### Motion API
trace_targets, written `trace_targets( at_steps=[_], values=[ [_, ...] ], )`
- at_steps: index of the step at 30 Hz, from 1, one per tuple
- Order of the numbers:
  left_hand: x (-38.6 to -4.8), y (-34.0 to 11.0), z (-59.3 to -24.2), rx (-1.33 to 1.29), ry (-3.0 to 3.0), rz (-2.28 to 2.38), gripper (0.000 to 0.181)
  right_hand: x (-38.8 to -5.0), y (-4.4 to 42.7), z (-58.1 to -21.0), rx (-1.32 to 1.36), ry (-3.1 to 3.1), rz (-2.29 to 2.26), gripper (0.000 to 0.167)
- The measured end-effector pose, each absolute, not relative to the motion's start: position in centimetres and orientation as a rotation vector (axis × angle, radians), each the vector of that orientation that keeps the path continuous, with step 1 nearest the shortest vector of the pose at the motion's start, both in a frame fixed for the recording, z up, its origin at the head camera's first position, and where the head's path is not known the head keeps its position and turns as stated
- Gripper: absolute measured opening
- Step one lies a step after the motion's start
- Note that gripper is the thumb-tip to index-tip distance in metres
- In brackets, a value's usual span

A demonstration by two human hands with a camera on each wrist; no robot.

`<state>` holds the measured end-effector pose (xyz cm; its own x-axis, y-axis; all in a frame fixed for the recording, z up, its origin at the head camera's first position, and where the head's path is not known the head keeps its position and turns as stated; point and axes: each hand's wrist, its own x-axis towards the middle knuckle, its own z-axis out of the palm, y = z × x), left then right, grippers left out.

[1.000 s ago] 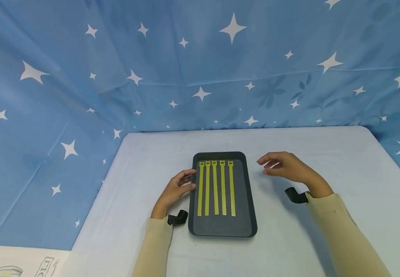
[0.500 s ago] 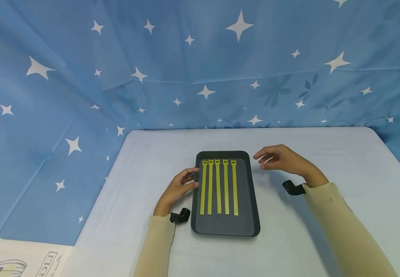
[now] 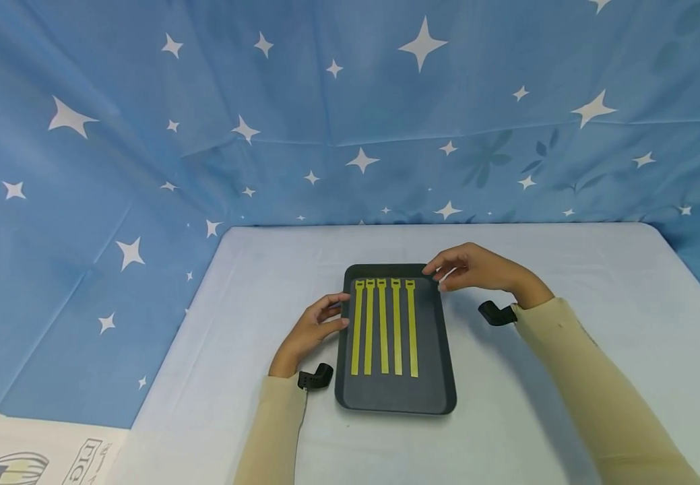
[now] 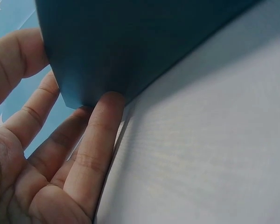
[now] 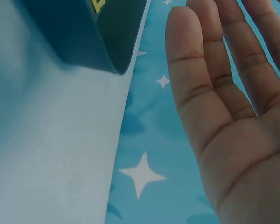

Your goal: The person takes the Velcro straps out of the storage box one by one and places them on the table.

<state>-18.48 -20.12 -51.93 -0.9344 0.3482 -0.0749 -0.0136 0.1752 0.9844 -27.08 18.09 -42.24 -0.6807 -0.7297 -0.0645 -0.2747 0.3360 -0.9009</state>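
Here we are: five yellow straps (image 3: 383, 330) side by side in the dark tray (image 3: 386, 394), lower centre of the frame — all laid out, none held, so whether work on them is starting or finished I can't tell. The left hand (image 3: 312, 327) touches the tray's left side, fingers loosely parted; the right hand (image 3: 471, 266) — relaxed, gripping nothing — hovers at its upper-right corner.

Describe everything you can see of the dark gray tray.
The rectangular dark gray tray looks like smooth plastic, with rounded corners and low walls. It lies open side up on the white tabletop, long sides running away from the person. Five yellow slotted straps lie lengthwise inside. The left grip touches its left wall; the right grip is by its far right corner, contact unclear.
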Motion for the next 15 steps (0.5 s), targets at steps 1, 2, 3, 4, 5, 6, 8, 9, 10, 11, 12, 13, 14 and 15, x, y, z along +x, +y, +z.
trace_targets(
  at_steps=[1, 2, 3, 4, 5, 6, 8, 9, 10, 11, 12, 13, 14, 15],
  values=[
    [-18.5, -20.2, -51.9, 0.319, 2.173, 1.825, 0.056, -27.3, 17.9, -42.3, -0.891, 2.128, -1.311, 0.039],
    [-18.5, -20.2, -52.0, 0.314, 2.17, 1.827, 0.056, -27.5, 17.6, -42.4, -0.902, 2.116, -1.311, 0.039],
    [-18.5, -20.2, -52.0, 0.315, 2.169, 1.827, 0.056, -27.7, 17.4, -42.5, -0.907, 2.103, -1.312, 0.039],
    [-18.5, -20.2, -52.1, 0.321, 2.168, 1.827, 0.056, -27.9, 17.1, -42.6, -0.917, 2.096, -1.309, 0.039],
    [-18.5, -20.3, -52.1, 0.324, 2.165, 1.829, 0.056, -28.1, 16.9, -42.7, -0.924, 2.091, -1.307, 0.039],
    [-18.5, -20.3, -52.2, 0.33, 2.162, 1.831, 0.056, -28.2, 16.6, -42.7, -0.929, 2.09, -1.301, 0.039],
    [-18.6, -20.3, -52.2, 0.339, 2.155, 1.834, 0.056, -28.5, 16.2, -42.8, -0.929, 2.078, -1.296, 0.04],
    [-18.6, -20.3, -52.2, 0.341, 2.152, 1.835, 0.056, -28.6, 16.0, -42.8, -0.927, 2.076, -1.292, 0.04],
    [-18.6, -20.2, -52.2, 0.336, 2.148, 1.836, 0.056, -28.7, 15.8, -42.9, -0.928, 2.073, -1.286, 0.041],
    [-18.6, -20.2, -52.2, 0.332, 2.145, 1.839, 0.056, -28.8, 15.6, -42.9, -0.923, 2.065, -1.285, 0.041],
    [-18.6, -20.2, -52.2, 0.329, 2.144, 1.838, 0.057, -28.9, 15.5, -42.9, -0.923, 2.055, -1.284, 0.041],
    [-18.6, -20.2, -52.3, 0.325, 2.141, 1.839, 0.057, -29.0, 15.3, -42.9, -0.923, 2.047, -1.283, 0.041],
    [-18.7, -20.2, -52.3, 0.322, 2.141, 1.839, 0.057, -29.1, 15.1, -42.9, -0.92, 2.039, -1.283, 0.041],
    [-18.7, -20.2, -52.3, 0.318, 2.142, 1.837, 0.057, -29.1, 14.9, -42.9, -0.92, 2.033, -1.283, 0.041]
  ],
)
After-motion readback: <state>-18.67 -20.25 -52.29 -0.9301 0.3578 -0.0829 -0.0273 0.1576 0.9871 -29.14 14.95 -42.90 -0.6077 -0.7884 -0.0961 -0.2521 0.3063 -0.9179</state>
